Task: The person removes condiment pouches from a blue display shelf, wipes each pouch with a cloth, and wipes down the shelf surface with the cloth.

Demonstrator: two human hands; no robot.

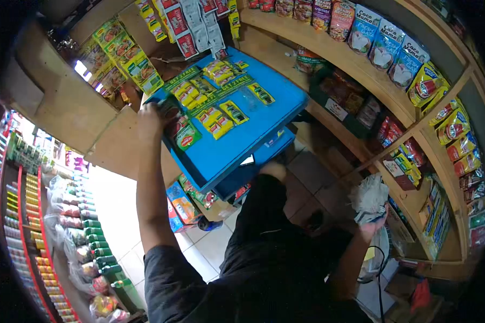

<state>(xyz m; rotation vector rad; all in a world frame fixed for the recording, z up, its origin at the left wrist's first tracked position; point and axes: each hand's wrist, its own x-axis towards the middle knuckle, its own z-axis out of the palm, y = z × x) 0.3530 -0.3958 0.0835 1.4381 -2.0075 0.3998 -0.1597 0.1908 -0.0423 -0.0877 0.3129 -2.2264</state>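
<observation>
My left hand point(151, 119) is at the left edge of a blue plastic cart top point(207, 164), beside a dark green sauce packet point(181, 128). Its fingers are blurred, and I cannot tell whether they grip the packet. Low on the right, my right hand point(373, 225) is closed on a crumpled clear plastic bag point(369, 199). Yellow seasoning packs point(215, 123) lie on the cart top, some on a green "Get 2 Free" strip point(221, 97). A small clear wrapper point(248, 99) lies beside them.
Sachet strips point(191, 27) hang above the cart. A wooden shelf point(307, 32) with coconut milk pouches point(381, 44) curves along the right. Bottles and cans point(94, 237) line the left. A lower blue tier point(269, 148) and boxes point(182, 202) sit beneath; a black cable point(381, 280) hangs right.
</observation>
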